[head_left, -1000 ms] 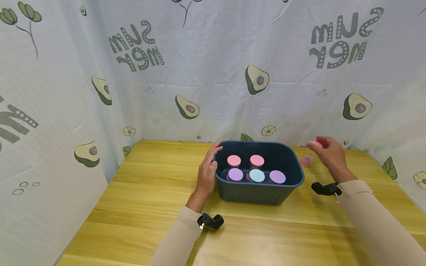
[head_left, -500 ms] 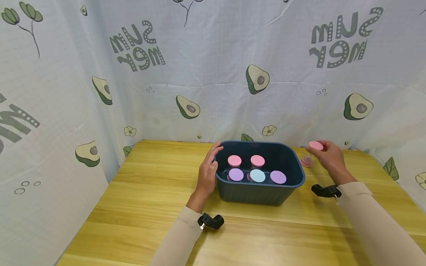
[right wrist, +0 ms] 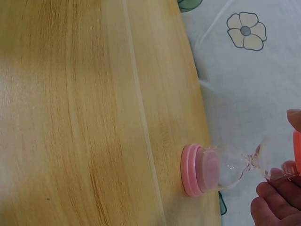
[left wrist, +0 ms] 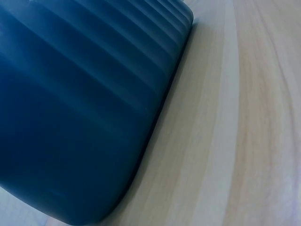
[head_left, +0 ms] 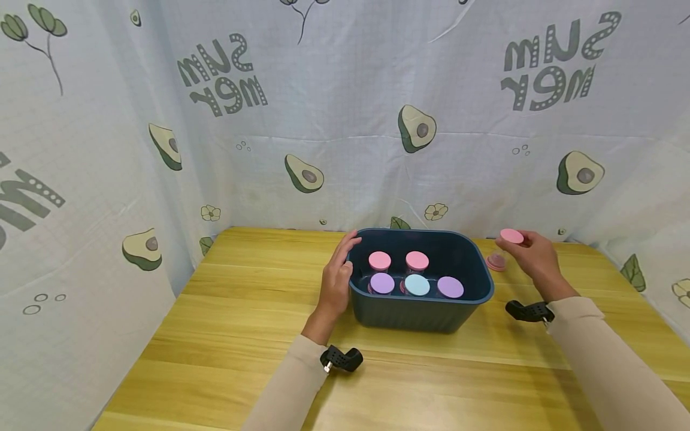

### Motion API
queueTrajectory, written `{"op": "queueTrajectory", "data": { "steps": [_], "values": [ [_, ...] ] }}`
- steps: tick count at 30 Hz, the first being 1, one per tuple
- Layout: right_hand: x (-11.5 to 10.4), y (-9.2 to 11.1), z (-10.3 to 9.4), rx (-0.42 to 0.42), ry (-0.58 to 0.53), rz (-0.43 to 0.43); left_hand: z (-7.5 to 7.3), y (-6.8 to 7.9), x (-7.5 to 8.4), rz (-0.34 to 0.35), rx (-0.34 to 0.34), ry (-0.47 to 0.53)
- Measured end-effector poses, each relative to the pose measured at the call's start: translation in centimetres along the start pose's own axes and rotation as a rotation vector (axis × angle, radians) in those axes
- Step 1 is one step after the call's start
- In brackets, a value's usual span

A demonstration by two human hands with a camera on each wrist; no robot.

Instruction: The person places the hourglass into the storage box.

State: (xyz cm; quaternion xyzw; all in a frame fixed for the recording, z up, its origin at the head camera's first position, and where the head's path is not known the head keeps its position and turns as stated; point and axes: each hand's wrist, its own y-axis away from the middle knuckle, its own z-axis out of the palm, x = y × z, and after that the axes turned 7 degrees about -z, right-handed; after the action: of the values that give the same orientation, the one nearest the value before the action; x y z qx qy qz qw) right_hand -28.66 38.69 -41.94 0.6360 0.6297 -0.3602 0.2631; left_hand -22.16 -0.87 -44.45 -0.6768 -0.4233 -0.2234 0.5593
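My right hand (head_left: 533, 257) grips a sand timer (right wrist: 230, 167) by its pink top cap (head_left: 511, 236). In the right wrist view its clear, narrow-waisted glass runs down to a pink base with pinkish sand, close over the tabletop near the back edge. My left hand (head_left: 335, 281) rests against the left side of a dark blue bin (head_left: 415, 314), fingers extended along the rim and thumb near the front corner. Inside the bin stand several more timers, among them a pink-capped one (head_left: 417, 260), a light blue one (head_left: 417, 285) and a purple one (head_left: 450, 287).
The wooden table (head_left: 242, 335) ends at a white printed curtain (head_left: 350, 120) behind and at the sides. The bin's ribbed wall (left wrist: 108, 61) fills much of the left wrist view. Black camera mounts (head_left: 341, 358) are strapped to both wrists.
My right hand has come down slightly at the sand timer, and more of the pink top cap shows. My left hand and the bin stay in place.
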Motion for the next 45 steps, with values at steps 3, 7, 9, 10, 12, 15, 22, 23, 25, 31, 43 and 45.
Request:
{"op": "queueTrajectory", "data": {
  "steps": [3, 7, 9, 10, 12, 15, 22, 23, 25, 31, 43, 45],
  "values": [
    [0.0, 0.0, 0.1, 0.016, 0.006, 0.021, 0.0, 0.0, 0.1, -0.005, 0.0, -0.008],
    [0.4, -0.4, 0.2, 0.036, 0.025, 0.049, 0.0, 0.0, 0.1, -0.01, 0.0, -0.003],
    [0.7, -0.6, 0.3, 0.044, 0.036, 0.069, 0.0, 0.0, 0.1, -0.009, 0.0, -0.001],
    [0.8, -0.7, 0.3, 0.037, 0.042, 0.065, 0.0, 0.0, 0.1, -0.009, 0.0, -0.001],
    [0.9, -0.8, 0.3, 0.034, 0.037, 0.07, 0.0, 0.0, 0.1, -0.012, 0.002, -0.002],
    [0.8, -0.7, 0.2, 0.034, 0.032, 0.067, 0.0, 0.0, 0.1, -0.014, 0.0, -0.003],
    [-0.2, -0.3, 0.0, 0.036, 0.009, 0.048, 0.0, -0.2, 0.2, -0.019, -0.003, -0.001],
    [-0.4, -0.2, 0.0, 0.039, 0.013, 0.048, 0.0, -0.2, 0.3, -0.017, -0.004, 0.002],
    [-0.6, -0.2, -0.1, 0.04, 0.018, 0.043, 0.0, -0.2, 0.3, -0.017, -0.005, 0.004],
    [-1.2, -0.1, -0.5, 0.017, 0.001, 0.035, -0.1, -0.2, 0.3, -0.023, -0.007, -0.002],
    [-1.9, 0.2, -1.4, 0.013, 0.017, 0.006, -0.1, -0.2, 0.5, -0.019, 0.001, -0.005],
    [-2.2, 0.2, -1.5, 0.013, 0.026, -0.004, -0.1, -0.2, 0.5, -0.019, 0.002, -0.006]
  ]
}}
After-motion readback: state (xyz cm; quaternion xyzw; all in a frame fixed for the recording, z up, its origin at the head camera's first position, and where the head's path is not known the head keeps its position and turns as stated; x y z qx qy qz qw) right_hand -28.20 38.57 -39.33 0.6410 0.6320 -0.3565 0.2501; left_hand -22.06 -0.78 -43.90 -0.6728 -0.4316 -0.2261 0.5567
